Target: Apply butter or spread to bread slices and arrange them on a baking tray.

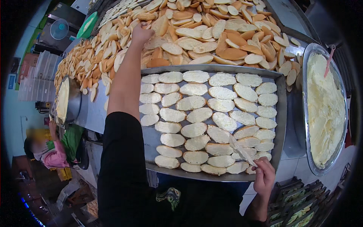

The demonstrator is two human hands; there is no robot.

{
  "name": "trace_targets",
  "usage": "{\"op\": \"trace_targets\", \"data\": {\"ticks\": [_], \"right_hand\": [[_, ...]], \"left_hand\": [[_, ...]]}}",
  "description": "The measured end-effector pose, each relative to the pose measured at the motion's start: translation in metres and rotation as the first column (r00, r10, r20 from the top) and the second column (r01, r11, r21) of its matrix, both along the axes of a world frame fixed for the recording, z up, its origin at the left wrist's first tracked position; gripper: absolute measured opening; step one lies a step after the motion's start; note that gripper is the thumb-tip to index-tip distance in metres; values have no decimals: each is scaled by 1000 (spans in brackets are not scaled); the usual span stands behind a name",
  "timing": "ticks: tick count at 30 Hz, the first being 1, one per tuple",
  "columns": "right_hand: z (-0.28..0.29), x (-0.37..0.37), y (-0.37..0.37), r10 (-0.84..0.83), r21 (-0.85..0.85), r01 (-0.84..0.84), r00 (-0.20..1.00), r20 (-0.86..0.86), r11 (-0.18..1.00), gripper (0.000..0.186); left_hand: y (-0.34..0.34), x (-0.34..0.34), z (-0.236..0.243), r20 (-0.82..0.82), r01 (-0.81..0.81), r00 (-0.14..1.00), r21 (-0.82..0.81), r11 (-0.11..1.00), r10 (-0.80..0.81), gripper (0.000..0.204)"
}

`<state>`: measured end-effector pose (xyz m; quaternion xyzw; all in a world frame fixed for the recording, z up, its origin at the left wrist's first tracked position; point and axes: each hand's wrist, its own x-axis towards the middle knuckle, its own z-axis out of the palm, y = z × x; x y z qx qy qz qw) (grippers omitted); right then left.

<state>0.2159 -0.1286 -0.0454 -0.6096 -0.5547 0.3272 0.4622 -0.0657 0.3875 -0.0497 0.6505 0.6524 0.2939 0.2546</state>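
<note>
The pale spreader (242, 150) is clamped in the right grip (264, 176), its blade slanted up and leftward over the lower right of the metal tray (211, 68); whether a slice is touched by its tip cannot be told; the left grip (142, 34) is extended past the tray into the heap of bread pieces (232, 53), its fingers bent among them; whether they are apart or together on a piece cannot be told.

Below the hands, the tray is largely covered with oval bread slices (194, 76), laid flat in rough columns, their pale tops apparently coated; bare metal is shown between some columns at the left.

The step in hand is judged to be the fetching of more bread, with the spreader kept ready; for the next move, a single piece seems to need to be drawn from the heap without neighbours being dragged along, and the blade to be kept clear of the finished tops.

To the right, pale cream (325, 109) is held in a large oval basin (306, 94); at the far left, a metal pot (75, 99) is stood on the counter (92, 118), near a co-worker in pink (55, 154).
</note>
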Motion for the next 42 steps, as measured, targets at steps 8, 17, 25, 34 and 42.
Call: {"op": "trace_targets", "data": {"ticks": [8,17,25,34,42], "right_hand": [[0,-9,2,33,51,-31,999,-41,998,19],[10,-24,-8,-107,-16,107,966,-234,994,18],[8,-24,-21,-144,-97,120,946,-291,988,21],[2,-27,-26,-250,-163,193,817,-519,968,23],[2,-39,-17,-234,-156,174,704,-670,972,25]], "left_hand": [[-21,-30,6,-116,281,958,224,933,-261,40],[-73,4,20,-361,485,781,-163,859,-510,29],[-60,5,14,-479,554,668,-191,811,-569,46],[-85,1,22,325,500,834,-102,860,-446,44],[-174,4,26,1000,698,-20,22,716,-10,48]]}}
